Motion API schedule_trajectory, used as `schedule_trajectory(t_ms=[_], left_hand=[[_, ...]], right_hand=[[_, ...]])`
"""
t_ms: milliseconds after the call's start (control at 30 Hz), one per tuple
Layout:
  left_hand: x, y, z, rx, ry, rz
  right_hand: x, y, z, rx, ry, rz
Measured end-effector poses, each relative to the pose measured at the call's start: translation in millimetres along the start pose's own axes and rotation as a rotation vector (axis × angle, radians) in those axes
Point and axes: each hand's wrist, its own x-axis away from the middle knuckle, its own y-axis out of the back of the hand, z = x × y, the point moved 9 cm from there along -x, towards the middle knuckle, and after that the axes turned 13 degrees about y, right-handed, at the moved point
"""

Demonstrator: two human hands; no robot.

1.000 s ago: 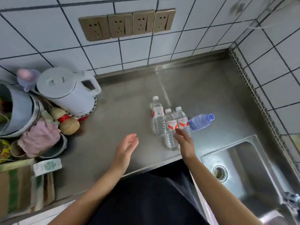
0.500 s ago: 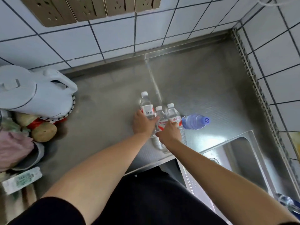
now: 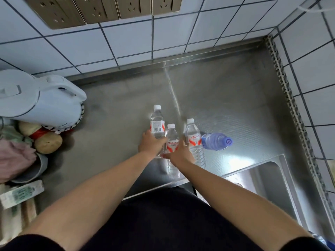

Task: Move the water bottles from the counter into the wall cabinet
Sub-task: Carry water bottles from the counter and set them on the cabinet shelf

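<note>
My left grip (image 3: 151, 144) wraps the left bottle (image 3: 157, 122); my right grip (image 3: 181, 153) wraps the middle bottle (image 3: 171, 136). Both stand upright on the desk (image 3: 117, 142), beside a third bottle (image 3: 193, 134) and a lying blue bottle (image 3: 215, 141)

Brushed steel counter (image 3: 117, 109), clear plastic bottles (image 3: 194, 140), glossy tiles (image 3: 126, 44).

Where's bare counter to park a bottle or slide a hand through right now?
Free: the counter strip between kettle and upright bottles, and the wide patch behind the bottles up to the back wall and right corner. Crowded: the left edge (kettle, potatoes, cloth) and the bottle cluster, where left hand and right hand sit, blue bottle lying alongside.
</note>
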Motion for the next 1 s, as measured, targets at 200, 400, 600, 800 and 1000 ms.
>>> schedule_trajectory(t_ms=[200, 400, 600, 800, 1000], left_hand=[[-3.8, 14.3, 20.3, 0.048, 0.077, -0.008], [-5.2, 22.5, 30.5, 0.130, 0.106, 0.066], [20.9, 45.7, 59.8, 0.150, -0.023, 0.137], [83.6, 87.7, 95.9, 0.363, -0.112, 0.043], [125.6, 112.2, 124.7, 0.446, -0.167, -0.120]], right_hand=[[2.6, -21.2, -3.7, -0.120, 0.029, 0.019], [5.6, -18.4, -9.1, -0.284, 0.019, 0.006], [17.9, -14.9, -12.5, -0.572, 0.037, -0.046], [55.4, 5.6, 15.3, -0.789, 0.278, -0.023], [91.2, 22.3, 19.0, -0.826, 0.403, -0.035]])
